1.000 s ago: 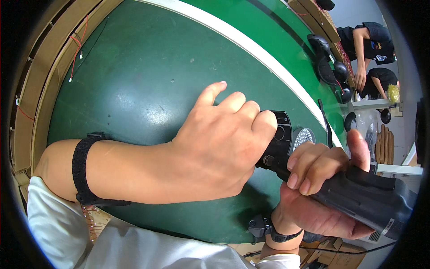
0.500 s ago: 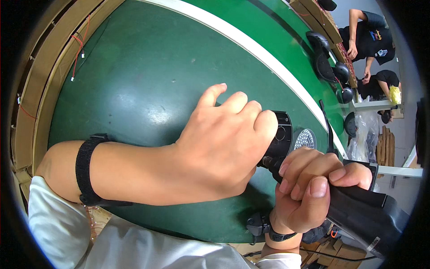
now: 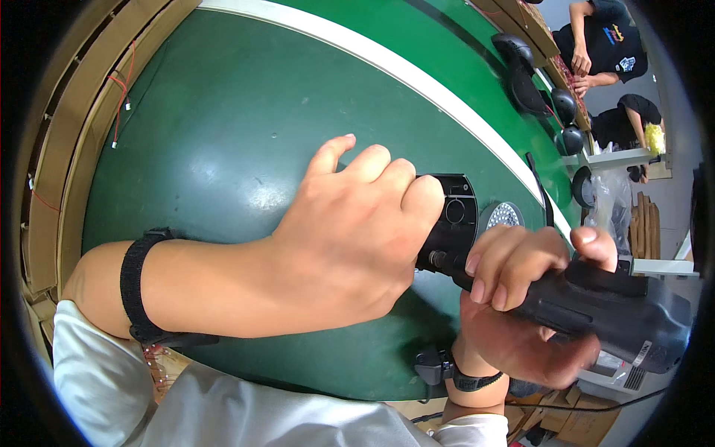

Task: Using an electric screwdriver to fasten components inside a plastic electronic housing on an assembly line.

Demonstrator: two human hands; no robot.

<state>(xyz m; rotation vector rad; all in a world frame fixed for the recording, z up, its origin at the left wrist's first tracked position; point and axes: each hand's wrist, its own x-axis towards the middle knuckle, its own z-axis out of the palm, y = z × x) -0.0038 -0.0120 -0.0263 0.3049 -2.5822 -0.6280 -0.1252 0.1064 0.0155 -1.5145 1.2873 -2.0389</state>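
My left hand (image 3: pixel 357 231) is closed around a black housing part (image 3: pixel 456 208) with a round hole, its fingers curled over the near side. My right hand (image 3: pixel 514 276) holds a black electric screwdriver (image 3: pixel 611 309), fingers over its front end and thumb raised along the body. The screwdriver's metal nose (image 3: pixel 438 258) meets the housing beside my left hand; its very tip is hidden. Just beyond the right fingers lies a round disc (image 3: pixel 503 214) covered with small clear domes.
The green table (image 3: pixel 201 171) has a white edge strip (image 3: pixel 387 67). Cardboard trays (image 3: pixel 82 127) with red wires (image 3: pixel 123 89) line the left. Several black domed shells (image 3: pixel 514 52) lie on the far right, where two people in black shirts (image 3: pixel 607 45) are at work.
The screwdriver has swung up toward level, and my right thumb and palm have shifted on it. Both hands and the housing part sit slightly further left in view.
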